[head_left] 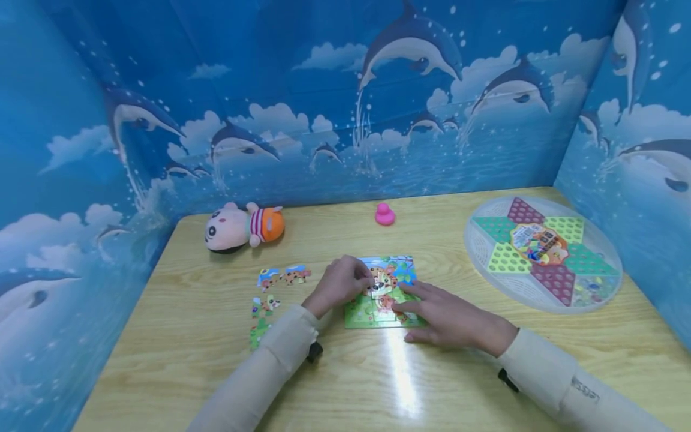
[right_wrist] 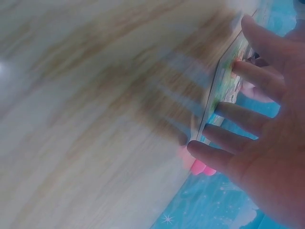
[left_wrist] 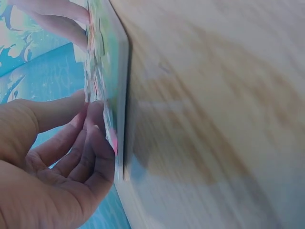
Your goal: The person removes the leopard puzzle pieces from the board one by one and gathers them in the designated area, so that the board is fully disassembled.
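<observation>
A jigsaw puzzle (head_left: 358, 315) with a cartoon animal on green and blue lies flat on the table. My left hand (head_left: 341, 283) is over its left part, thumb and fingertips brought together low at its surface. In the left wrist view the left hand (left_wrist: 62, 157) appears to pinch a puzzle piece, mostly hidden by the fingers. My right hand (head_left: 450, 315) spreads over the puzzle's right side, and in the right wrist view the straight fingers (right_wrist: 238, 117) rest along the board. Loose puzzle pieces (head_left: 296, 275) lie left of the left hand, others (head_left: 261, 331) nearer the left sleeve.
A plush doll (head_left: 229, 228) lies at the back left of the table (head_left: 178, 360). A pink rubber duck (head_left: 385, 215) stands behind the puzzle. To the right is a round Chinese checkers board (head_left: 499, 259). Dolphin-printed sheets (head_left: 302, 72) enclose the back and sides.
</observation>
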Demonstrator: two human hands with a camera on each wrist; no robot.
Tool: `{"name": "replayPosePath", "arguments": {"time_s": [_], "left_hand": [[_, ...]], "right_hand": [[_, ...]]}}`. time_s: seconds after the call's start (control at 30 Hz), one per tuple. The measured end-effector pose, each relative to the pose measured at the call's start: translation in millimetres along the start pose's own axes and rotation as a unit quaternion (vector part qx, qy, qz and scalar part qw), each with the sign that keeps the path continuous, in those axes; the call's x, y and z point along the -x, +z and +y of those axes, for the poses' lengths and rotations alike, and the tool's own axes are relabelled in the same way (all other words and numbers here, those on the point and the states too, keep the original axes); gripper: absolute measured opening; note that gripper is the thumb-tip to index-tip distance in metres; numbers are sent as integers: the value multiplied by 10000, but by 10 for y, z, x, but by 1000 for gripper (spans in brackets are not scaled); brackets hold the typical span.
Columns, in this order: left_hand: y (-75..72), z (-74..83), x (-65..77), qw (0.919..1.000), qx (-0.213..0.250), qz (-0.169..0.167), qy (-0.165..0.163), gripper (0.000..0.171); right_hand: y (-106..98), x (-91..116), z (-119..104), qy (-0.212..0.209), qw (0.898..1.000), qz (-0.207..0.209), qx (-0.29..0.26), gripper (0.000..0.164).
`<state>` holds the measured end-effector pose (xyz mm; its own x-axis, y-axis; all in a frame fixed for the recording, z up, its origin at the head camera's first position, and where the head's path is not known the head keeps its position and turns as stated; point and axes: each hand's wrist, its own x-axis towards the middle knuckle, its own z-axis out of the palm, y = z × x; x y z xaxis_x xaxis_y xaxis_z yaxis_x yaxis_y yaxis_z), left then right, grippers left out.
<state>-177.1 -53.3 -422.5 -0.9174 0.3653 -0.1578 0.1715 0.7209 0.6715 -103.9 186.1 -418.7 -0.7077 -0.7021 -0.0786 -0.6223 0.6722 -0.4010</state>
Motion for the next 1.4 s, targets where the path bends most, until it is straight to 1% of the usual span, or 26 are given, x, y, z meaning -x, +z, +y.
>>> {"name": "replayPosePath", "arguments": {"time_s": [0.13, 0.43, 0.6, 0.7, 0.77, 0.9, 1.0, 1.13, 1.27, 1.4], "left_hand": [[-9, 2, -6, 9997, 210, 65, -96, 10], [-16, 4, -23, 9977, 612, 80, -266, 11], [-42, -9, 15, 9955, 897, 99, -286, 8], [-82, -36, 52, 9938, 1069, 113, -299, 7], [-118, -64, 79, 9927, 1153, 139, -324, 7], [-210, -131, 136, 9922, 1115, 279, -488, 10], [-288, -199, 192, 9907, 1178, 374, -574, 11], [-393, -326, 282, 9884, 1338, 463, -559, 11], [-487, -464, 374, 9883, 1271, 591, -605, 11], [-569, -574, 463, 9878, 1167, 688, -770, 10]], "right_hand": [[-8, 1, -4, 20, 10000, -8, -19, 56], [-17, 7, -19, -26, 10000, 33, 6, 56], [-16, 9, -21, -27, 10000, 39, -22, 56], [-13, 11, -20, -7, 10000, 35, -67, 57], [-10, 13, -19, 3, 10000, 37, -88, 57], [-9, 19, -20, 28, 9999, 32, -102, 58], [-9, 20, -22, 37, 9999, 34, -99, 58], [0, 17, -17, 36, 9999, 57, -92, 58], [8, 15, -9, 23, 9999, 63, -98, 58], [13, 11, -6, 11, 9999, 64, -112, 57]]}}
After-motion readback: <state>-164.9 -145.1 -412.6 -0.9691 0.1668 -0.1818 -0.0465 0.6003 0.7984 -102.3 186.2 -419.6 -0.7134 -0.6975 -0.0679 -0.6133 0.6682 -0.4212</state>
